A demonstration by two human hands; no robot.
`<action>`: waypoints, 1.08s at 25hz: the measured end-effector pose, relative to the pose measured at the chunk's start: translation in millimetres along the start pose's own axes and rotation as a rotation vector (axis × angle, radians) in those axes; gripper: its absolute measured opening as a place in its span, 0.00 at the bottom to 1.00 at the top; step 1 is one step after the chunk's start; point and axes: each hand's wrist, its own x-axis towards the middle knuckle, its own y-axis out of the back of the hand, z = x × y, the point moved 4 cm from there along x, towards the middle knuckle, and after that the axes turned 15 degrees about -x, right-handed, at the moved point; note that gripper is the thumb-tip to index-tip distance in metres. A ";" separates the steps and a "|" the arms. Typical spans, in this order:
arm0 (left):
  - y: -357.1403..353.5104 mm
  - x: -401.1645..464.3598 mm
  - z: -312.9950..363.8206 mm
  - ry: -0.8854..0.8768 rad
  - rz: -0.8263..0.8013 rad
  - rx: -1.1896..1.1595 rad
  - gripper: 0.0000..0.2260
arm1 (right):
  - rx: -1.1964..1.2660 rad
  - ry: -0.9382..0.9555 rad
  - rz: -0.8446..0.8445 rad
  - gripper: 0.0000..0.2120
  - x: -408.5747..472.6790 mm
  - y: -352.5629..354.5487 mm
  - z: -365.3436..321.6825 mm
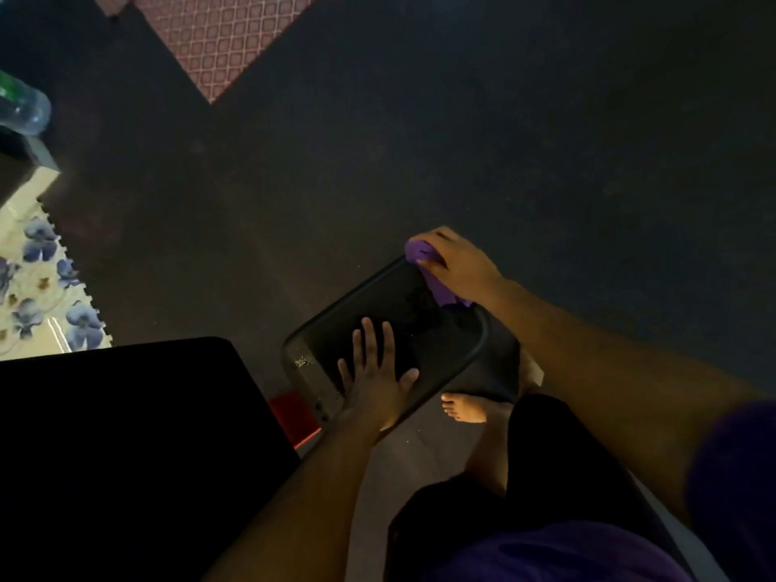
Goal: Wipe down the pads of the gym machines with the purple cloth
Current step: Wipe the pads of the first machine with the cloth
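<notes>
A small black seat pad (420, 325) with a raised rim sits tilted in the middle of the head view. My left hand (373, 371) lies flat on its near part, fingers straight and spread. My right hand (455, 262) grips the purple cloth (424, 262) bunched against the pad's far corner; part of the cloth trails under my palm along the right edge. A larger black pad (126, 447) fills the lower left.
Dark rubber floor (504, 140) spreads all round. A patterned red mat (218, 39) lies at the top, a floral floor tile (38, 287) at the left edge, a plastic bottle (21, 107) above it. My bare foot (466, 407) stands just below the pad, beside a red frame part (294, 411).
</notes>
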 end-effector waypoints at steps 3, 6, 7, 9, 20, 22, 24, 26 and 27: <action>4.1 1.2 0.7 -0.010 -0.016 -0.021 0.40 | 0.139 -0.109 0.086 0.20 -87.9 -8.3 14.1; 5.4 0.6 -2.0 -0.015 -0.042 -0.035 0.41 | 0.217 -0.255 0.048 0.17 -159.0 -21.4 23.3; 7.4 -0.2 -2.2 -0.017 -0.059 -0.030 0.42 | 0.220 -0.283 0.030 0.16 -167.3 -23.8 23.9; 21.6 -5.4 1.9 -0.003 -0.096 -0.009 0.42 | 0.155 -0.269 -0.044 0.17 -165.8 -20.3 24.8; 90.8 -210.4 29.6 -0.155 0.344 0.318 0.28 | -0.163 -0.008 -0.337 0.21 -166.2 39.7 20.4; 102.3 -257.2 31.6 -0.307 0.546 0.347 0.26 | -0.156 0.005 -0.325 0.21 -177.4 35.7 8.6; 116.9 -298.8 33.2 -0.433 0.735 0.353 0.24 | -0.175 0.004 -0.323 0.21 -190.7 31.3 -2.1; 135.3 -335.2 36.5 -0.532 0.878 0.355 0.21 | -0.178 -0.005 -0.307 0.22 -201.4 29.1 -11.7; 146.7 -352.3 38.0 -0.582 0.944 0.364 0.20 | -0.172 -0.012 -0.278 0.22 -205.4 29.1 -17.3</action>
